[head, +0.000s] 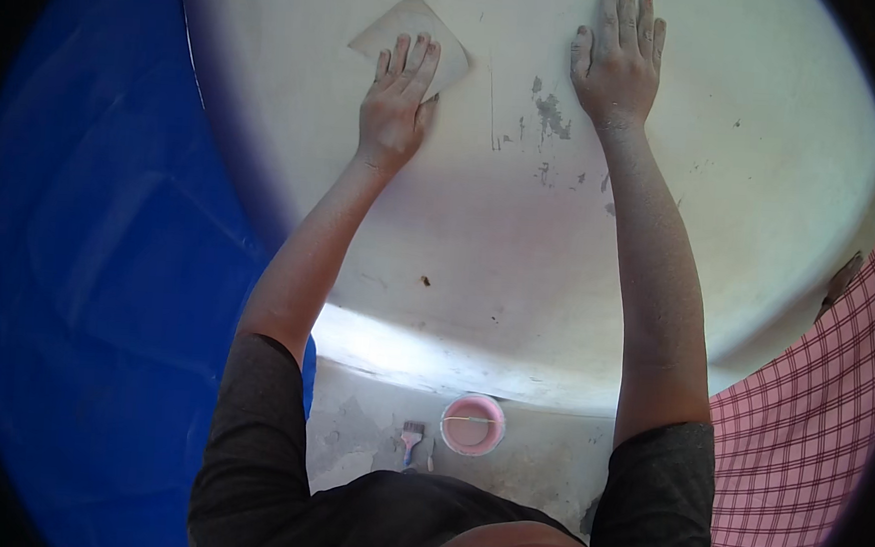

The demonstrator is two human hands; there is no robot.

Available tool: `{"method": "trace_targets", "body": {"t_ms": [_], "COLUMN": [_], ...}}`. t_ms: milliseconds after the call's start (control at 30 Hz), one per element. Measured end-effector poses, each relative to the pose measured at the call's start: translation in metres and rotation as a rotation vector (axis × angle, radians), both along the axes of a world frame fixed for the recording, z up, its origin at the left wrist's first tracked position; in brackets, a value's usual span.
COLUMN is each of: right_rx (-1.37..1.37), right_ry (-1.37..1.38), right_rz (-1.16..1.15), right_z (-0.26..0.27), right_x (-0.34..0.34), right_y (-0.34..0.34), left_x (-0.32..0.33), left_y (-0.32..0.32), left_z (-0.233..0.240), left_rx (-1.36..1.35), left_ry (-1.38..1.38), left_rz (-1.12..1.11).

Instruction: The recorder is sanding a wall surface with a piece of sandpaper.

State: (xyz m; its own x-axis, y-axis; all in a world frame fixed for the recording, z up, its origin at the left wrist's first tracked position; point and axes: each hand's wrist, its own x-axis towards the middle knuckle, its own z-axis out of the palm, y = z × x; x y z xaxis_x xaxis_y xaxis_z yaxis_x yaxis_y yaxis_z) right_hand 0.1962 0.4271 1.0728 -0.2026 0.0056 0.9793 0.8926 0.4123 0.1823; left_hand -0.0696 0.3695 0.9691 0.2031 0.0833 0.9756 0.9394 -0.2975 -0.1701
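A large pale, curved surface (485,224) with grey scuffed patches fills the middle of the view. My left hand (399,102) presses a light square sheet (439,55), perhaps sandpaper, flat against it; the fingers lie over the sheet and its corners stick out around them. To the right, my right hand (623,67) rests palm down on the bare surface with its fingers pointing away from me, holding nothing. Both hands look dusty. The grey patches lie between the two hands, nearer the right one.
On the concrete floor (353,419) below stand a pink bucket (473,426) and, left of it, a paintbrush (411,441) and a small tool with a pale handle (431,457). Blue sheeting (108,253) hangs at the left, pink checked cloth (796,431) at the right.
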Motion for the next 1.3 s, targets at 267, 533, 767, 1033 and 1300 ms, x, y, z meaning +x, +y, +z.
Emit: {"method": "trace_targets", "body": {"t_ms": [267, 533, 767, 1033, 1300], "right_rx": [-0.065, -0.064, -0.048, -0.005, -0.003], "right_ry": [-0.013, -0.018, -0.02, -0.004, -0.012], "right_rz": [-0.036, 0.016, 0.037, 0.021, -0.017], "right_z": [-0.004, -0.003, -0.005, -0.011, -0.014], "right_x": [0.001, 0.002, 0.004, 0.003, -0.003], "right_y": [-0.001, -0.001, 0.003, 0.007, 0.003], "left_x": [0.035, 0.041, 0.035, -0.001, -0.001], "left_y": [-0.001, 0.006, -0.01, -0.021, 0.013], "left_z": [0.124, 0.027, -0.028, 0.065, 0.065], "left_rx": [0.013, 0.032, -0.105, -0.119, 0.129], "left_ry": [0.049, -0.038, -0.024, 0.34, 0.214], "left_rz": [0.047, 0.105, 0.166, 0.255, -0.358]}}
